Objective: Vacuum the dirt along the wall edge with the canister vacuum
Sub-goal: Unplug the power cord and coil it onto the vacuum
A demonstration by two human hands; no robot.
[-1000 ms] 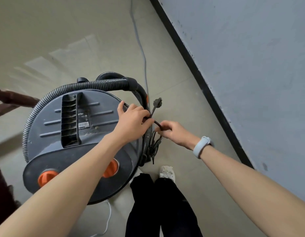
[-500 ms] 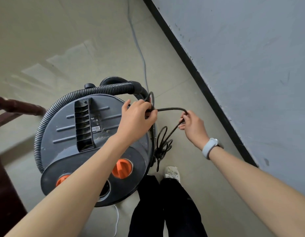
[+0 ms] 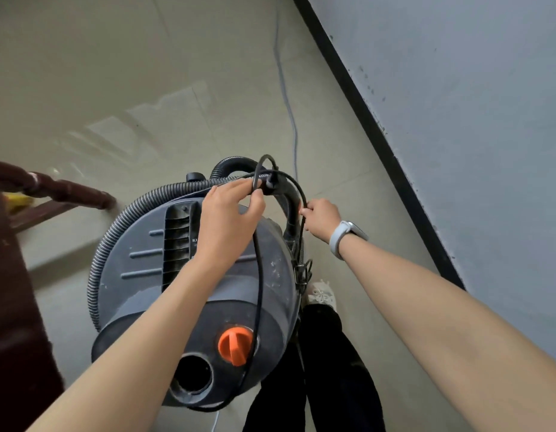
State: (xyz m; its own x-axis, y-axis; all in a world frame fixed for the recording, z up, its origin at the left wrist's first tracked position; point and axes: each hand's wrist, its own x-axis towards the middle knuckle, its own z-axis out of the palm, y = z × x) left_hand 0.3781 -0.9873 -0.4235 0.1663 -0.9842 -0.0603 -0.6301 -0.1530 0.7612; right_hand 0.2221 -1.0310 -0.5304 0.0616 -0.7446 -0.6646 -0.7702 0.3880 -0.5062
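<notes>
both hands [image 3: 229, 210] on black cord [image 3: 258, 275]

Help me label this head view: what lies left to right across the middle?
Wooden furniture leg → ribbed hose → left hand → right hand → wristband → black baseboard → wall.

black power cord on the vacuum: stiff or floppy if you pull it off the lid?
Probably floppy but springy: the black power cord arcs in a loose loop between the left hand and the right hand, then drapes down over the canister vacuum. It looks light, held with pinched fingers. It may snag: it runs close past the orange knob and the corrugated hose.
</notes>
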